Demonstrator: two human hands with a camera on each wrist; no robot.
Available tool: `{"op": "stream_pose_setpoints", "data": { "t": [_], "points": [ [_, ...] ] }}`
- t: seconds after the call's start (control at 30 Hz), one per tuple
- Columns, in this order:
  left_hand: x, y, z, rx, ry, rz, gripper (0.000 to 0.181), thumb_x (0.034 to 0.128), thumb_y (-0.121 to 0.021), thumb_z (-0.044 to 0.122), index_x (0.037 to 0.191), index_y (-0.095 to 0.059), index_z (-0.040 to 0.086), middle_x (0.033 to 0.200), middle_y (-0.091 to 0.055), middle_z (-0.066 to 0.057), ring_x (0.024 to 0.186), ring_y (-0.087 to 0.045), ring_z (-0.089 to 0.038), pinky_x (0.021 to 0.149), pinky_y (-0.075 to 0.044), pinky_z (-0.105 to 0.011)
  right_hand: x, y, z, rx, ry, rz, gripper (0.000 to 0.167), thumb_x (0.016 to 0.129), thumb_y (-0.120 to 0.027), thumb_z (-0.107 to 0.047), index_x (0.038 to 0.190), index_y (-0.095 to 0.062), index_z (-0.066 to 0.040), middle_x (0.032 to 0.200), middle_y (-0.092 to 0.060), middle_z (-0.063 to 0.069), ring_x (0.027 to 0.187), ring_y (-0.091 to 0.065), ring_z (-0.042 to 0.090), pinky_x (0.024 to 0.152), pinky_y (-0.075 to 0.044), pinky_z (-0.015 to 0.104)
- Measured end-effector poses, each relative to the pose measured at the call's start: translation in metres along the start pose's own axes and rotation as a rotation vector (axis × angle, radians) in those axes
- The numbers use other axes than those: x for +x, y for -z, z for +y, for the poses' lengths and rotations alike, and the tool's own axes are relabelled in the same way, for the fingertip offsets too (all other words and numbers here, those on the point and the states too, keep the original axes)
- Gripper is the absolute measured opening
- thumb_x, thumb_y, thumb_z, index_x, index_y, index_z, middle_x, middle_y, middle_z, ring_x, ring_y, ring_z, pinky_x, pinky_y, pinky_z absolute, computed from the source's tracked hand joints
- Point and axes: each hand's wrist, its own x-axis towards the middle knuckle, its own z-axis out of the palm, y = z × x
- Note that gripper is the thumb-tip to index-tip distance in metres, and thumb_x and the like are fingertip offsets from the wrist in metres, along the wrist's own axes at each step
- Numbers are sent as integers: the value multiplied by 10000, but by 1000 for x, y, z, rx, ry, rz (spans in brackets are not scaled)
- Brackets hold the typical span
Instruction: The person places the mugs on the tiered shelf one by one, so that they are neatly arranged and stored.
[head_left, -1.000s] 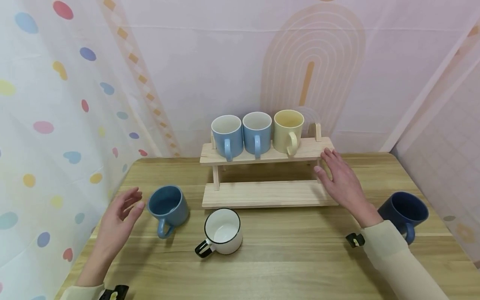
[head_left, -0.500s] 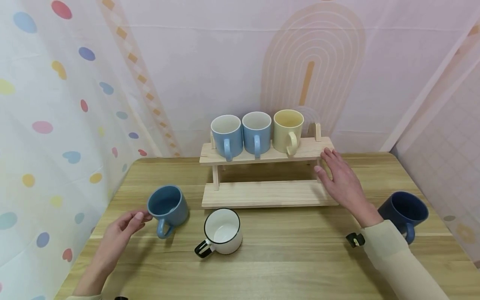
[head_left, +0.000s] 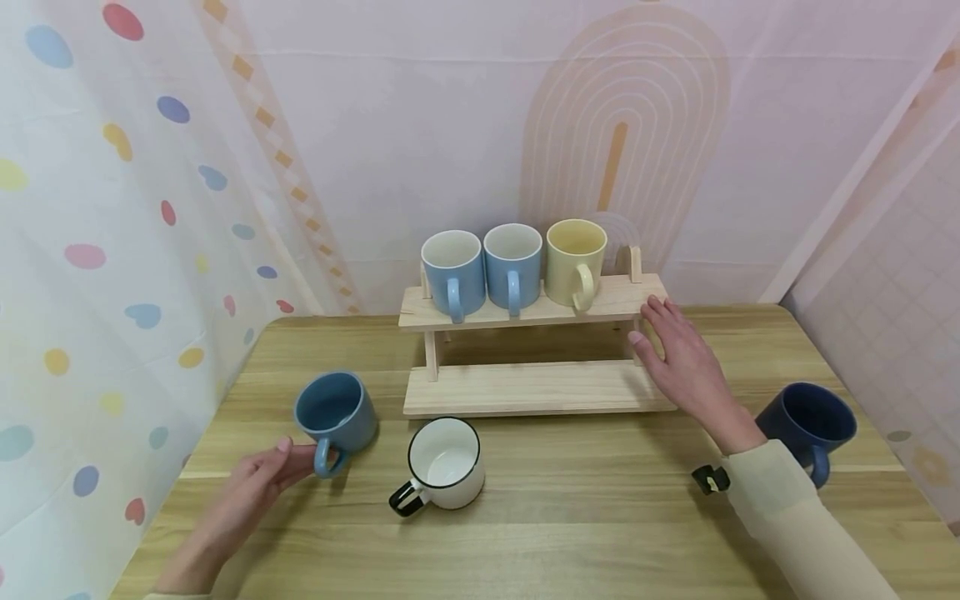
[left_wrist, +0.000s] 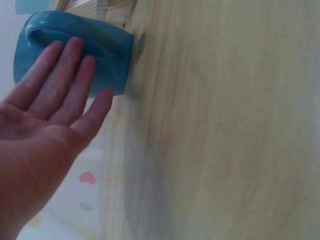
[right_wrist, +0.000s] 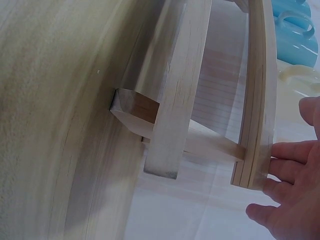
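Altogether six mugs (head_left: 352, 427), one rack (head_left: 536, 389), left grip (head_left: 255, 486) unclenched, right grip (head_left: 681, 364) unclenched, touching rack.

In the head view, a wood-grain table (head_left: 570, 525) spreads across the lower half of the frame. A teal mug (head_left: 348, 427) stands on it at lower left, with a white mug (head_left: 453, 482) with a black rim and handle just below the centre. A dark blue mug (head_left: 795, 429) stands at the right. At the centre, a pale wooden two-tier shelf (head_left: 525, 390) rests on the table, its upper board carrying two light blue mugs (head_left: 471, 282) and, right of them, a yellow mug (head_left: 564, 279), all upright.
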Motion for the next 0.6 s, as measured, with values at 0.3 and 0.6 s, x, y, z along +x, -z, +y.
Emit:
{"op": "stream_pose_setpoints", "data": {
  "t": [0.3,0.6],
  "points": [
    [7,-6,-5,-247,-33,-176,584,1150,-91,147,1388,-506,-189,1372,-669,-136,1307,-608,-153,1086,-453,-225,0,0,1,-3,-3,-4,648,1117,-424,-416,1521,-425,91,1627,-329,272,1547,-198,436,1227,-186,626],
    [11,-23,-2,-106,83,-20,542,1163,-248,211,1281,-563,-214,1025,-713,-90,1024,-652,-121,960,-511,-193,0,-1,1,-2,2,1,653,1116,-426,-420,1519,-427,93,1628,-329,270,1547,-199,436,1230,-189,618]
  ]
}}
